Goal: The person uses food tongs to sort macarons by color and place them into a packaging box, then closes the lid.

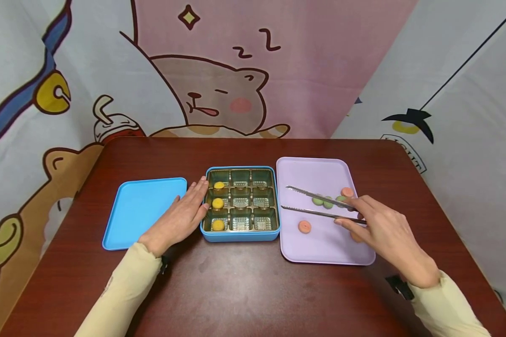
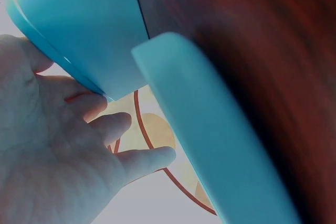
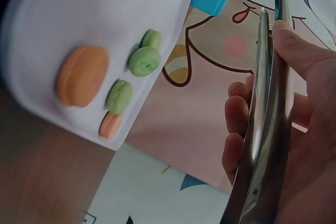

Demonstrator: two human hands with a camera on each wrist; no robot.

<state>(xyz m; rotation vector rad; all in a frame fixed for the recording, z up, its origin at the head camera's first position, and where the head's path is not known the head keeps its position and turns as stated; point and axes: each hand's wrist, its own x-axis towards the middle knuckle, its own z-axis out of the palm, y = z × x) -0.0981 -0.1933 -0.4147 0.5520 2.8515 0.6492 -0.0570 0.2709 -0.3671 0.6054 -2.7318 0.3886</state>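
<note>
Left hand (image 1: 181,215), fingers extended, rests against left side of blue box (image 1: 240,237); right hand (image 1: 383,229) grips metal tongs (image 1: 312,212), arms spread over lilac tray (image 1: 329,250). Green macarons (image 1: 328,205) and orange macarons (image 1: 304,227) lie on tray, right of box; yellow macarons (image 1: 217,203) sit in box's left column. Possible trouble: hard squeeze may crack one; off-centre pinch may drop it; clustered green macarons may get nudged. Writing: two "Z" marks (image 1: 268,40) on backdrop (image 1: 320,56); lettering (image 1: 406,149) beyond desk (image 1: 244,290), right, too unclear to read.
</note>
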